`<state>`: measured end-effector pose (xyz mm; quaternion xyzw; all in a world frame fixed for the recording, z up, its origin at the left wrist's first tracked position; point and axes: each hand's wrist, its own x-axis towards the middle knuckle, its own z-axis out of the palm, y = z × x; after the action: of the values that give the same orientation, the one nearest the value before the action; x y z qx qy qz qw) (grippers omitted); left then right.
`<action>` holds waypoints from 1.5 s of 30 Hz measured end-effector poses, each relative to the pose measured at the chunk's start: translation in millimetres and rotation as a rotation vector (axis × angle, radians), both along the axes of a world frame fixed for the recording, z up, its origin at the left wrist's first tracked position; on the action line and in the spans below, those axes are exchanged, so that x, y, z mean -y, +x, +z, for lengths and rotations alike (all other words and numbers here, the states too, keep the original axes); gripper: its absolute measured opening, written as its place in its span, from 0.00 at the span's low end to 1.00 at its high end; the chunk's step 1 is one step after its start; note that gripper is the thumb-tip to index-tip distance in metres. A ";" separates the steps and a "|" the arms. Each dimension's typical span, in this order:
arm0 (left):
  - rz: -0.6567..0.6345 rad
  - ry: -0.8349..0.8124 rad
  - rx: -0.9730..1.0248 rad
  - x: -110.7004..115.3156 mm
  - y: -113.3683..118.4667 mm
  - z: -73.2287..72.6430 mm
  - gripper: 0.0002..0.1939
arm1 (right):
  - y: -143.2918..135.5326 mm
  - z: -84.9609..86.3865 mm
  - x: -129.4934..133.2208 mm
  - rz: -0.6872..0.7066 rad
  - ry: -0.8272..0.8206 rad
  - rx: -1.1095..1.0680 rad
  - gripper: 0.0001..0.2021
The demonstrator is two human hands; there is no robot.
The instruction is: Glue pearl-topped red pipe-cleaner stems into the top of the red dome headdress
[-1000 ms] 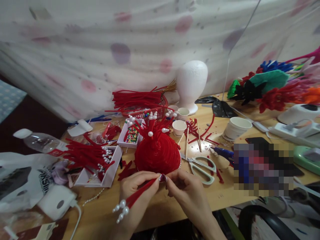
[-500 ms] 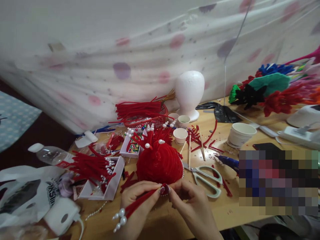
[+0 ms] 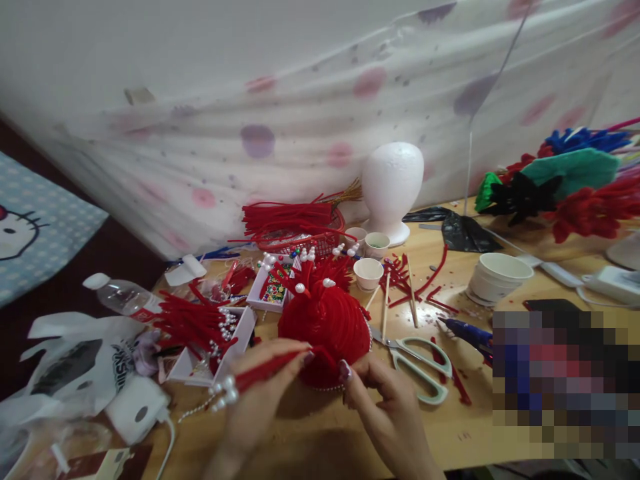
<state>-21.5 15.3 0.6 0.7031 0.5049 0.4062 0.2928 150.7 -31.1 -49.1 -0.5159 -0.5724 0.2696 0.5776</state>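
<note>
My left hand (image 3: 265, 383) is closed on a bundle of red fuzzy stems (image 3: 273, 372), whose white pearl ends stick out at the lower left. Beside it on the right, my right hand (image 3: 385, 407) has thumb and fingertips together in front of the red piece; whatever they pinch is too small to make out. Directly behind both hands sits the rounded red fuzzy piece (image 3: 320, 320), trimmed with small pearls along its lower edge and topped by red stems with pearl tips.
Scissors (image 3: 423, 363) and a glue gun (image 3: 467, 333) lie to the right. At left stand a white box (image 3: 243, 343) of pearl-tipped stems and a plastic bottle (image 3: 123, 297). A foam head (image 3: 393, 180), paper cups (image 3: 369, 273) and a red basket (image 3: 335, 233) are behind.
My left hand has lifted slightly and come away from my right hand, taking the stem bundle with it; the fingertips are now apart. The whole view has shifted, moving the table items rightward.
</note>
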 end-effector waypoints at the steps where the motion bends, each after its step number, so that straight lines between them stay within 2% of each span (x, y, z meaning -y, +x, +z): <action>1: 0.080 -0.013 -0.020 -8.0 -6.9 9.4 0.04 | 1.5 -1.0 -0.4 -0.014 0.019 0.014 0.17; 4: 0.134 -0.094 -0.119 -37.3 -24.1 32.6 0.05 | 6.1 -8.8 -4.3 -0.072 0.012 0.040 0.15; 7: 0.058 -0.134 -0.187 -65.0 -30.1 42.0 0.03 | 10.2 -19.5 -11.4 -0.145 0.022 0.093 0.11; 11: -0.023 -0.208 -0.124 -87.3 -23.8 38.8 0.04 | 13.2 -28.9 -18.8 -0.174 0.016 0.165 0.10; 17: -0.176 -0.061 -0.212 -103.3 -15.0 25.4 0.02 | 10.4 -35.5 -20.4 -0.212 0.008 0.200 0.11; 20: -0.259 -0.072 -0.159 -110.9 -16.6 21.0 0.05 | 8.4 -37.1 -20.8 -0.236 -0.009 0.216 0.11; 26: -0.421 -0.071 -0.075 -119.5 -25.2 27.5 0.09 | 5.9 -37.9 -24.5 -0.259 -0.029 0.215 0.12; 31: -0.474 -0.006 -0.214 -118.7 -20.9 30.9 0.07 | 1.9 -41.4 -25.6 -0.292 -0.039 0.177 0.12; 36: -0.423 -0.013 -0.260 -118.3 -16.6 27.2 0.03 | -1.1 -46.8 -26.2 -0.334 -0.039 0.142 0.13; 43: -0.363 -0.009 -0.191 -115.0 -15.0 22.4 0.07 | -1.7 -68.5 -26.0 -0.350 -0.010 0.121 0.09; 45: -0.370 -0.030 -0.164 -114.3 -14.4 21.8 0.08 | -2.5 -67.1 -25.7 -0.359 0.036 0.135 0.08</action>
<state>-35.9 129.5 22.3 0.8101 0.3953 0.2791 0.3310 148.2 -5.4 -116.2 -0.6163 -0.5132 0.1168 0.5857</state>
